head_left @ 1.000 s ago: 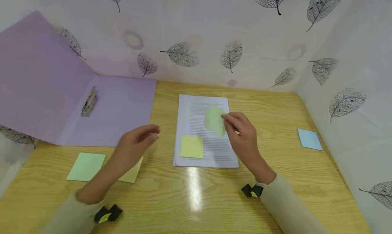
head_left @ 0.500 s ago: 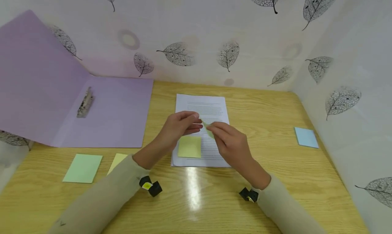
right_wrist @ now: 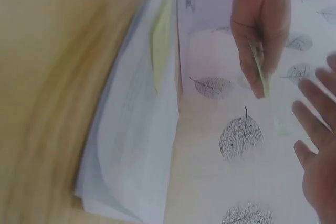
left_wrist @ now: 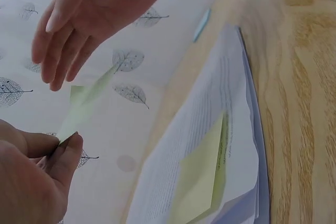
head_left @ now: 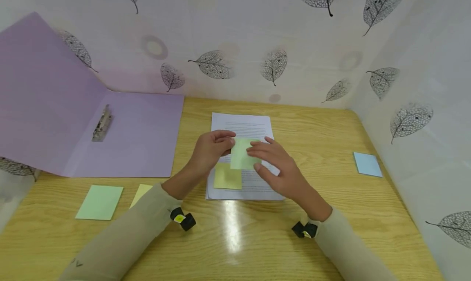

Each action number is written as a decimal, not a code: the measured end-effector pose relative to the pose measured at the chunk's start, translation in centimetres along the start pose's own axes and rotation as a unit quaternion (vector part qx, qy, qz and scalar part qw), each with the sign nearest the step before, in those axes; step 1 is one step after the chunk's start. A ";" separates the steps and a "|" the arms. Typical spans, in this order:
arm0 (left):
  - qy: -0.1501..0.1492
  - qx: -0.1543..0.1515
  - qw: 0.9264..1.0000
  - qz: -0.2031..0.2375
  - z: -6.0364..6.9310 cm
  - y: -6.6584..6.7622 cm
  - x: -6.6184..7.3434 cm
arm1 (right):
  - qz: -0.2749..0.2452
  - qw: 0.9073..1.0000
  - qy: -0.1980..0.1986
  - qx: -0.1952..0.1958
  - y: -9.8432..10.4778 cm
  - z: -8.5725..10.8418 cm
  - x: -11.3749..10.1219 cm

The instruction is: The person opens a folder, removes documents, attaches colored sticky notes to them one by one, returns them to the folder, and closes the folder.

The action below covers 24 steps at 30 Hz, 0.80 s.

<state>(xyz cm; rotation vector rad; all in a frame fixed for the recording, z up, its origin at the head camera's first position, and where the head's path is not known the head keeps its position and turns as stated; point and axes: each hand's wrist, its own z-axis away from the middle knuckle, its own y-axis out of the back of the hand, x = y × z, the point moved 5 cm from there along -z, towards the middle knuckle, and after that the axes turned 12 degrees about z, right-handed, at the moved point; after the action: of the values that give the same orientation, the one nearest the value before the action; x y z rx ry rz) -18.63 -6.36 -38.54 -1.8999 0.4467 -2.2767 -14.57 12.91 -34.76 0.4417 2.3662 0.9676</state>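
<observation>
A green sticky note is held above the printed sheets by my left hand, which pinches its left edge between thumb and fingers. My right hand is spread beside the note's right side; in the left wrist view its fingers are apart from the paper. Below lies a stack of printed sheets, with a yellow sticky note stuck at its lower left. In the right wrist view, the green note appears nearly edge-on in the left hand.
An open purple folder with a metal clip lies at the left. Nearer me are a green note pad and a yellow one, partly hidden by the left sleeve. A blue pad sits at the right edge of the table.
My left hand has come in from the left and taken the green note's edge. My right hand, which pinched the note before, has let go and spread its fingers.
</observation>
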 end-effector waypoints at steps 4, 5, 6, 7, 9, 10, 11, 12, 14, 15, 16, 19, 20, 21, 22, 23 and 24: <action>-0.004 -0.006 1.000 -0.002 -0.2 -0.3 -0.2 | 0.079 0.992 -0.090 0.025 1.0 -0.4 1.8; -0.005 -0.010 1.000 -0.003 -0.3 -0.4 -0.2 | 0.099 0.989 -0.111 0.019 1.1 -0.5 2.3; -0.005 -0.014 1.000 -0.003 -0.4 -0.6 -0.3 | 0.116 0.985 -0.127 0.011 1.1 -0.6 2.7; -0.005 -0.018 1.000 -0.003 -0.5 -0.7 -0.3 | 0.127 0.982 -0.137 0.004 1.1 -0.6 3.1; -0.004 -0.028 1.000 -0.001 -0.8 -0.9 -0.5 | 0.133 0.979 -0.153 -0.007 1.1 -0.8 3.9; -0.003 -0.032 0.999 -0.001 -0.9 -1.0 -0.6 | 0.133 0.978 -0.157 -0.010 1.2 -0.8 4.2; 0.000 -0.036 0.999 -0.003 -1.2 -1.0 -0.7 | 0.132 0.978 -0.162 -0.013 1.2 -0.9 4.5; 0.002 -0.041 0.999 -0.006 -1.5 -1.1 -0.9 | 0.127 0.977 -0.170 -0.016 1.2 -0.9 4.8; 0.007 -0.049 0.999 -0.014 -2.2 -1.1 -1.4 | 0.108 0.973 -0.199 -0.033 1.2 -0.9 5.4; 0.010 -0.052 0.998 -0.019 -2.6 -1.1 -1.6 | 0.096 0.971 -0.216 -0.044 1.2 -0.9 5.8; 0.014 -0.053 0.998 -0.027 -3.0 -1.0 -1.9 | 0.084 0.967 -0.233 -0.057 1.0 -0.9 6.3; 0.027 -0.056 0.997 -0.053 -4.3 -0.9 -2.7 | 0.049 0.948 -0.297 -0.102 0.5 -0.7 7.8; 0.031 -0.057 0.996 -0.065 -4.7 -0.9 -2.9 | 0.042 0.942 -0.313 -0.115 0.3 -0.7 8.3; 0.034 -0.059 0.994 -0.082 -5.2 -0.9 -3.1 | 0.037 0.936 -0.327 -0.127 0.1 -0.6 8.8; 0.034 -0.060 0.992 -0.107 -5.6 -0.9 -3.3 | 0.035 0.930 -0.338 -0.141 -0.1 -0.5 9.4; 0.034 -0.061 0.989 -0.131 -6.0 -0.8 -3.4 | 0.034 0.925 -0.346 -0.153 -0.3 -0.4 9.9; 0.031 -0.062 0.985 -0.159 -6.3 -0.9 -3.5 | 0.033 0.920 -0.353 -0.165 -0.5 -0.4 10.4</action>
<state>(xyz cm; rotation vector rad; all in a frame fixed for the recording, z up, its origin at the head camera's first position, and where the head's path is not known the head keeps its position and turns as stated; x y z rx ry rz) -24.05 -3.67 -42.50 -2.0969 0.3180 -2.5687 -23.17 17.33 -38.58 0.6134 1.5189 1.0006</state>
